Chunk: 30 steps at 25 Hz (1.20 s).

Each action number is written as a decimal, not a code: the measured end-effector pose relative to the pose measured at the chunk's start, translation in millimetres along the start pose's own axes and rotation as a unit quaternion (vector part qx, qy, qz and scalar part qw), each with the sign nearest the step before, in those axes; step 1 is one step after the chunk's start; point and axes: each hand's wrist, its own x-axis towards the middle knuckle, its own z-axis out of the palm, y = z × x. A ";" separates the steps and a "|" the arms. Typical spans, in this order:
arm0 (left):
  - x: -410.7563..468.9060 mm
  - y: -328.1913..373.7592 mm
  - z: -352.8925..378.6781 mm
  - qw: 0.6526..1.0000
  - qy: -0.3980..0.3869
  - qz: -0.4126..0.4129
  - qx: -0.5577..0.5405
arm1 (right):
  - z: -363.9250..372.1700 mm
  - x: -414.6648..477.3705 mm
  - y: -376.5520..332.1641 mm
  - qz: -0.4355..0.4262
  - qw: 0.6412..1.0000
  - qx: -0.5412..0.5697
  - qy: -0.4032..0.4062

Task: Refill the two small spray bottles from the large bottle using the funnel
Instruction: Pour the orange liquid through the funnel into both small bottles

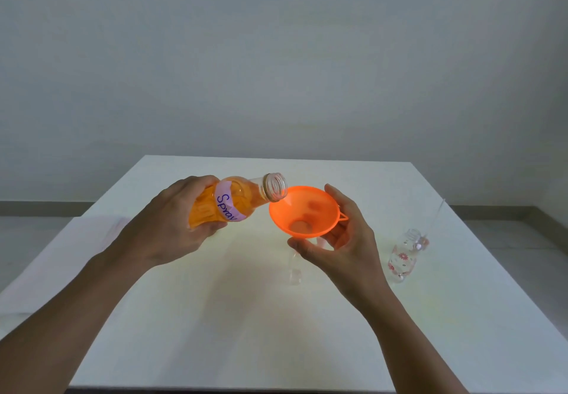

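Note:
My left hand [172,224] grips the large bottle [236,201] of orange liquid, labelled "Spray". It is uncapped and tilted, with its open mouth at the left rim of the orange funnel [304,212]. My right hand [338,240] holds the funnel from below and the right. The funnel stands over a clear small bottle [295,270], mostly hidden under it. A second small bottle [404,255] with a flower print stands open to the right, apart from both hands. I cannot see any liquid flowing.
All of this is on a white table [215,332] against a plain grey wall. A thin clear spray tube [436,215] lies by the flowered bottle near the table's right edge.

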 end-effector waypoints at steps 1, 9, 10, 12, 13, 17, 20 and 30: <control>1.7 -0.1 -0.5 1.000 0.001 0.005 0.011 | -0.5 0.3 -0.4 0.000 1.000 0.002 -0.001; 12.8 1.3 -7.1 0.997 0.005 0.038 0.067 | -1.1 0.5 0.6 0.003 1.000 0.003 -0.002; 13.7 0.7 -7.6 0.997 0.006 0.042 0.070 | -1.0 0.6 0.6 0.004 1.000 0.002 -0.002; 15.8 0.1 -8.5 0.996 0.008 0.046 0.076 | -0.8 1.3 0.8 0.005 1.000 -0.001 -0.002; 16.6 0.1 -8.7 0.996 0.008 0.046 0.077 | -0.7 1.7 1.1 0.006 1.000 -0.002 -0.003; 18.3 -0.7 -9.2 0.995 0.007 0.052 0.085 | 0.2 2.6 1.8 0.006 1.000 -0.007 -0.005; 19.4 -1.6 -9.8 0.995 0.007 0.056 0.088 | 0.7 3.7 3.3 0.005 1.000 -0.011 -0.005; 20.9 -1.1 -12.0 0.993 0.010 0.067 0.095 | 2.3 5.5 3.9 0.008 1.000 -0.012 -0.010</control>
